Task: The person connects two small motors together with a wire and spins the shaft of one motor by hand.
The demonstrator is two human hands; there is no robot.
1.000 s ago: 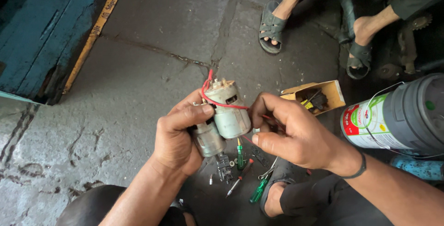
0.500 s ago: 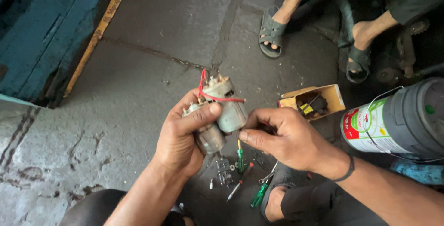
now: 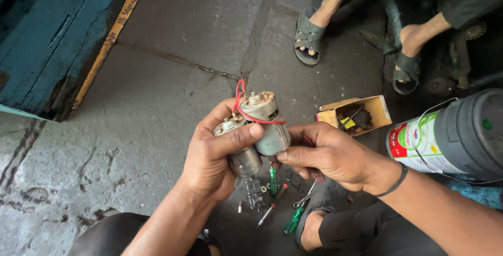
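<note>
Two small cylindrical motors were held together above the concrete floor (image 3: 173,41), near the middle of the view: a larger pale motor (image 3: 267,122) with a red wire (image 3: 240,104) looped over its top, and a smaller grey motor (image 3: 238,148) pressed against its left side. The left hand (image 3: 215,156) was wrapped around the smaller motor, its thumb laid across onto the larger one. The right hand (image 3: 327,154) was closed in a pinch on the lower right side of the larger motor, thumb and fingertips pressed to its casing. Directly beneath the hands, on the floor, small screwdrivers with green handles (image 3: 293,219) and loose metal parts (image 3: 254,190) were noted. An open cardboard box (image 3: 377,107) holding dark parts lay just to the right, and beside it, toward the right edge of the floor, a grey plastic can (image 3: 461,135) lay on its side. A blue painted panel (image 3: 47,36) filled the upper left corner. Another person's sandalled feet (image 3: 309,33) were seen at the top.
</note>
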